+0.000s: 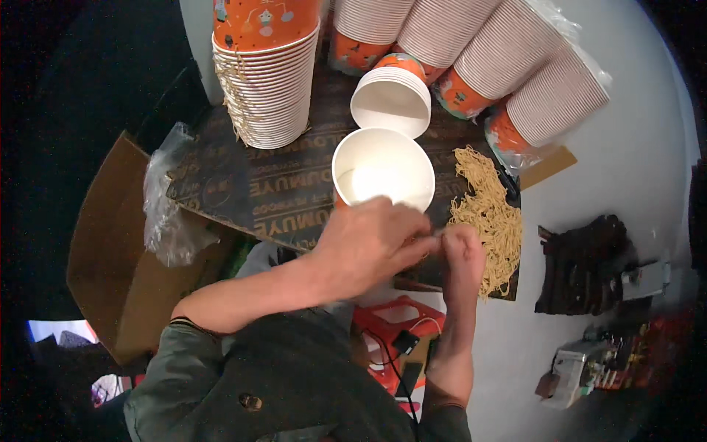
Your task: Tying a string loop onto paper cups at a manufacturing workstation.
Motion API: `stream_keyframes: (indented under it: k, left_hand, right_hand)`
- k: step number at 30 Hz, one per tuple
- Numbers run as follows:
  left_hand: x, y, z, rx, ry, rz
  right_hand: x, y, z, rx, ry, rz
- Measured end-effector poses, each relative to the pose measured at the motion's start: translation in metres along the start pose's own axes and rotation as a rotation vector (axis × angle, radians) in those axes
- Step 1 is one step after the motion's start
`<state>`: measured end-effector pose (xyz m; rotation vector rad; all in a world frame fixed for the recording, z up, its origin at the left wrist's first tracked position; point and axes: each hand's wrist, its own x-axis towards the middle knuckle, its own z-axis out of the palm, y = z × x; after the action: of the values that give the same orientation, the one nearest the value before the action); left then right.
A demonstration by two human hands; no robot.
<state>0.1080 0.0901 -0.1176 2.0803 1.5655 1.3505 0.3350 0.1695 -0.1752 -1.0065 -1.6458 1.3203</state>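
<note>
Dark green jacket (294, 376) filling the lower foreground, a person bends both bare forearms toward each other over the near edge of a dark, printed board (228, 177). At the center, the left hand (361, 247) is partly closed, palm down, its fingers bent toward the right and softened by blur; it crosses in front of the near rim of an upright paper tub (394, 166), though whether it touches the tub cannot be told. Facing it, the right hand (462, 247) is drawn in tighter, its fingers folded, the fingertips of the two hands meeting or nearly so. Whether anything is pinched between them is too blurred to tell. Just beside the right hand, a loose heap of yellow noodles (490, 228) spreads along the right end of the board. The upright tub stands left of the noodles, its white interior open to view. Just behind it, a few nested tubs (390, 103) lie tipped over, mouth toward the person. Farther left rises a tall stack of orange tubs (265, 96), noodle strands clinging to its white rims, while wrapped stacks (508, 51) of more tubs line the back. Beyond the board's left edge, a clear plastic bag (173, 206) drapes by an open cardboard box (107, 250).
</note>
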Motion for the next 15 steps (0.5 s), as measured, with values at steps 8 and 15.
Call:
stream_keyframes:
  k: [8,15]
  left_hand:
    - [0.038,-0.029,0.059,0.194,-0.162,-0.154]
    - [0.022,-0.037,0.026,0.124,-0.191,-0.119]
  right_hand:
    - [0.034,0.036,0.037,0.326,0.208,-0.088]
    - [0.015,0.031,0.079,0.211,0.289,-0.221]
